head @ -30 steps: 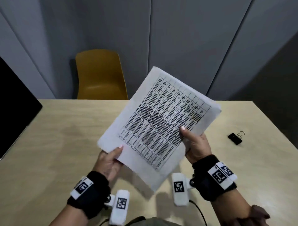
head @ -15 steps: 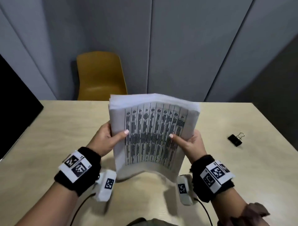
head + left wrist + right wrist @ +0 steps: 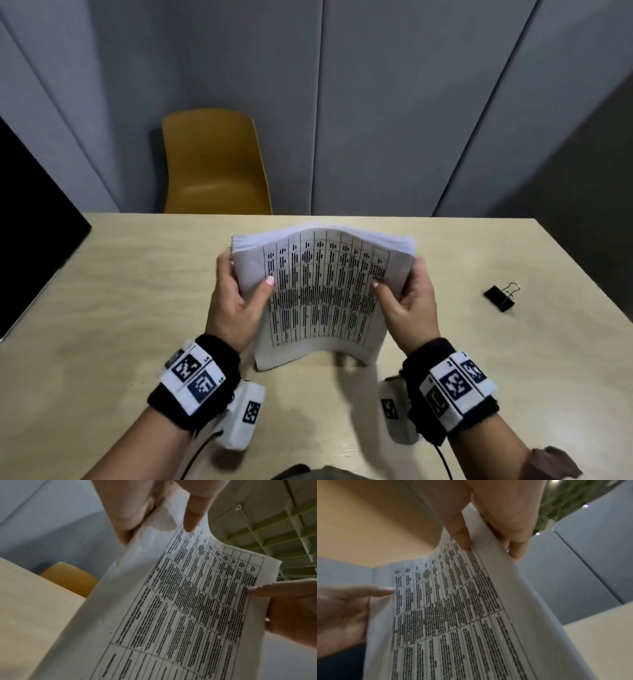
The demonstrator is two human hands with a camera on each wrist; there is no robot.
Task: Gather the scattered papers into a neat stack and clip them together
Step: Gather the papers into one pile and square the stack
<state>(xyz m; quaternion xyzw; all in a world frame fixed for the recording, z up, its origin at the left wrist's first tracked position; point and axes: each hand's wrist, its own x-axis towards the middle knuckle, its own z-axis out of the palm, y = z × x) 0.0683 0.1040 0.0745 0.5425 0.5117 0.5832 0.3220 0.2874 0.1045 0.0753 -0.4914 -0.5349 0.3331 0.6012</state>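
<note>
A stack of white papers (image 3: 322, 294) printed with a black table stands upright, its bottom edge on the table (image 3: 113, 308), bowed toward me. My left hand (image 3: 236, 301) grips its left side, thumb on the front and fingers behind. My right hand (image 3: 409, 301) grips the right side the same way. The left wrist view shows the stack of papers (image 3: 180, 608) pinched by my left hand (image 3: 150, 512), the right wrist view the stack (image 3: 453, 615) held by my right hand (image 3: 488, 524). A black binder clip (image 3: 500, 297) lies on the table to the right, apart from both hands.
A yellow chair (image 3: 212, 164) stands behind the far table edge. A black panel (image 3: 30, 222) rises at the left edge of the table. Grey wall panels close off the back. The table's right edge runs past the clip.
The stack turned from a tilted, lifted hold to upright and came down until its bottom edge met the table. Both hands shifted to its two sides and lowered with it.
</note>
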